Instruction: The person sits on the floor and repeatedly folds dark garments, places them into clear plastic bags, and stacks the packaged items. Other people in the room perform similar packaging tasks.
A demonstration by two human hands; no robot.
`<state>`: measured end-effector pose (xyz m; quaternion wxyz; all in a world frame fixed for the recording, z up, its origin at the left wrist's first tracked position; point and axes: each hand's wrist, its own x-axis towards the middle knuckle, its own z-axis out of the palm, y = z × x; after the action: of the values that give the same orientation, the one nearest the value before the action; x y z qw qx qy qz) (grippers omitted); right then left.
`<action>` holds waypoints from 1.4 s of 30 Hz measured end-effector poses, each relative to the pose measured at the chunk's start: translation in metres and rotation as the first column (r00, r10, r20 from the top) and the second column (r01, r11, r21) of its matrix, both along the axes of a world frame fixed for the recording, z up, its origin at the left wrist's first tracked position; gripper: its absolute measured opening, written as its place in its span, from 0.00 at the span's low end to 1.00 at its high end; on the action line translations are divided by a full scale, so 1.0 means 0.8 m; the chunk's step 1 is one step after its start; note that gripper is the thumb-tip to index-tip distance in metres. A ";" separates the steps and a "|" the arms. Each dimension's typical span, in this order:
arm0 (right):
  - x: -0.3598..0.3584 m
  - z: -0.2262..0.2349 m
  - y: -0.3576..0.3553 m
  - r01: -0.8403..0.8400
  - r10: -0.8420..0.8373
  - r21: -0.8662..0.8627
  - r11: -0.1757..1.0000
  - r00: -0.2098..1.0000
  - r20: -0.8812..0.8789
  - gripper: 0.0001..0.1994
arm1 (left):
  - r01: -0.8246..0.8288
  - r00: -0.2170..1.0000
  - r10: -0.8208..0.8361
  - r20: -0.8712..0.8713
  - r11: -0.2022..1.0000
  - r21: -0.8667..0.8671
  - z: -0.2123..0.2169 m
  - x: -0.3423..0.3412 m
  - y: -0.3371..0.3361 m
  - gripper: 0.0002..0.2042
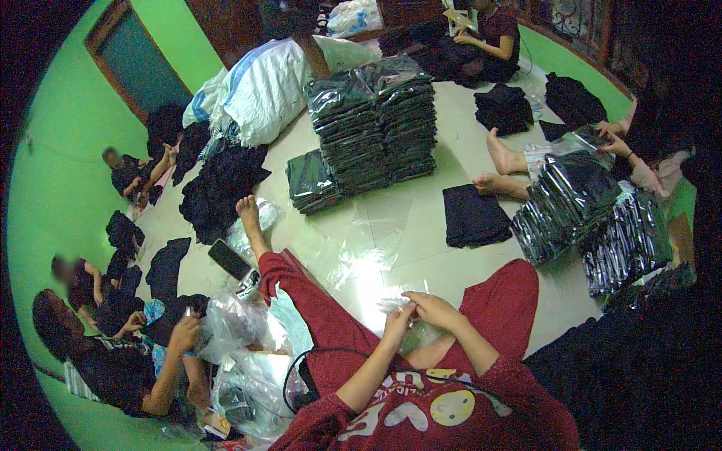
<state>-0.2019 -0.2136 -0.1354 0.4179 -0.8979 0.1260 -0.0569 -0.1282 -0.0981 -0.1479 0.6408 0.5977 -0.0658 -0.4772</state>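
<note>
Above my lap, my left hand (398, 324) and my right hand (434, 310) meet with fingertips pinched together. Between them is a small clear plastic bag (392, 302), whitish and crumpled where it catches the light. More see-through plastic (423, 338) hangs below the fingers, and its outline is hard to make out against the floor. My legs in dark red trousers (320, 301) are spread to either side. Several flat clear bags (361, 248) lie on the tiles in front of me.
A tall stack of bagged black garments (376, 128) stands ahead, beside a big white sack (267, 90). Folded black cloth (474, 216) and leaning bagged stacks (564, 203) lie right, near another person's feet. Left are a phone (229, 259), plastic bags (252, 383) and seated people (120, 361).
</note>
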 end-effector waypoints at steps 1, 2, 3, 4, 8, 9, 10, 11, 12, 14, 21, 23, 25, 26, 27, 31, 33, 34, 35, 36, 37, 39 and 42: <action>0.000 0.001 -0.001 -0.003 0.004 -0.023 1.000 1.000 0.022 0.20 | 0.009 1.000 -0.009 -0.010 1.000 0.005 0.001 0.000 0.000 0.13; 0.000 0.002 -0.002 -0.001 0.001 0.011 1.000 1.000 -0.007 0.20 | 0.027 0.999 -0.027 0.019 0.999 0.027 0.001 0.000 0.000 0.13; -0.001 0.003 -0.005 0.002 0.000 0.045 0.999 0.999 -0.035 0.20 | 0.057 0.998 -0.059 0.029 0.997 0.054 0.002 -0.001 0.001 0.13; -0.003 0.005 -0.008 0.002 0.002 0.078 0.997 0.998 -0.058 0.21 | 0.072 0.996 -0.077 0.045 0.993 0.098 0.002 -0.001 0.001 0.12; -0.012 0.013 -0.030 0.060 -0.062 0.181 0.982 0.998 0.005 0.22 | 0.123 0.991 -0.123 -0.059 0.992 -0.007 -0.003 -0.006 0.003 0.11; -0.015 0.016 -0.037 0.087 -0.092 0.189 0.978 0.995 0.023 0.22 | 0.129 0.991 -0.129 -0.042 0.992 0.011 -0.006 -0.006 0.004 0.10; -0.018 0.019 -0.042 0.113 -0.123 0.198 0.974 0.992 0.039 0.23 | 0.136 0.990 -0.135 -0.041 0.990 0.030 -0.009 -0.007 0.004 0.10; -0.018 0.023 -0.047 0.162 -0.164 0.249 0.955 0.986 -0.013 0.23 | 0.143 0.989 -0.141 -0.039 0.989 0.048 -0.011 -0.007 0.004 0.09; -0.019 0.028 -0.052 0.169 -0.172 0.267 0.949 0.985 -0.013 0.23 | 0.120 0.992 -0.118 -0.040 0.991 0.051 -0.012 -0.007 0.002 0.09; -0.019 0.040 -0.061 0.192 -0.198 0.316 0.929 0.980 -0.014 0.23 | 0.079 0.995 -0.073 -0.067 0.993 0.091 -0.009 -0.006 -0.006 0.09; 0.002 0.116 -0.111 0.172 -0.171 0.025 0.985 0.934 0.314 0.19 | 0.057 0.994 -0.029 0.108 0.963 -0.264 0.045 0.028 -0.093 0.07; 0.005 0.125 -0.116 0.189 -0.183 0.022 0.982 0.900 0.396 0.19 | 0.025 0.992 0.017 0.122 0.944 -0.330 0.049 0.030 -0.102 0.08; 0.004 0.120 -0.113 0.245 -0.248 0.049 0.968 0.913 0.325 0.19 | -0.018 1.000 0.021 0.010 0.979 -0.205 0.041 0.024 -0.095 0.07; 0.004 0.113 -0.110 0.261 -0.270 0.073 0.963 0.912 0.309 0.18 | -0.046 0.998 0.037 -0.058 0.986 -0.159 0.033 0.020 -0.086 0.07; 0.002 0.102 -0.106 0.261 -0.266 0.056 0.964 0.924 0.275 0.18 | -0.042 0.996 0.032 -0.083 0.992 -0.118 0.023 0.016 -0.076 0.06; -0.013 0.052 -0.085 0.188 -0.196 0.089 0.978 0.975 0.102 0.21 | -0.126 0.960 0.120 -0.252 0.992 -0.009 -0.011 0.004 -0.041 0.05; -0.014 0.033 -0.073 0.143 -0.150 0.070 0.987 0.983 0.103 0.21 | -0.098 0.967 0.079 -0.243 0.993 -0.066 -0.017 0.003 -0.037 0.05; -0.014 0.027 -0.068 0.136 -0.140 0.053 0.989 0.987 0.081 0.21 | -0.091 0.966 0.066 -0.250 0.992 -0.092 -0.017 0.003 -0.038 0.05; -0.010 0.022 -0.064 0.114 -0.119 0.095 0.989 0.992 0.043 0.22 | -0.078 0.972 0.051 -0.231 0.991 -0.108 -0.016 0.003 -0.042 0.05; -0.011 0.021 -0.061 0.085 -0.092 0.084 0.993 0.992 0.085 0.22 | -0.071 0.976 0.041 -0.215 0.989 -0.131 -0.015 0.002 -0.046 0.06; -0.009 0.020 -0.057 0.078 -0.083 0.071 0.994 0.994 0.077 0.22 | -0.068 0.973 0.030 -0.227 0.984 -0.163 -0.013 0.002 -0.050 0.07; -0.008 0.020 -0.050 0.070 -0.081 0.120 0.990 0.993 0.086 0.21 | -0.036 0.983 0.010 -0.185 0.990 -0.136 -0.011 0.002 -0.055 0.08; -0.003 0.019 -0.037 0.094 -0.097 0.125 0.988 0.995 0.016 0.19 | -0.075 0.960 0.025 -0.280 0.983 -0.167 -0.014 0.005 -0.052 0.08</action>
<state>-0.2045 -0.2434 -0.1204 0.4712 -0.8624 0.1675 -0.0787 -0.1242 -0.1396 -0.1590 0.7060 0.4676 -0.0024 -0.5319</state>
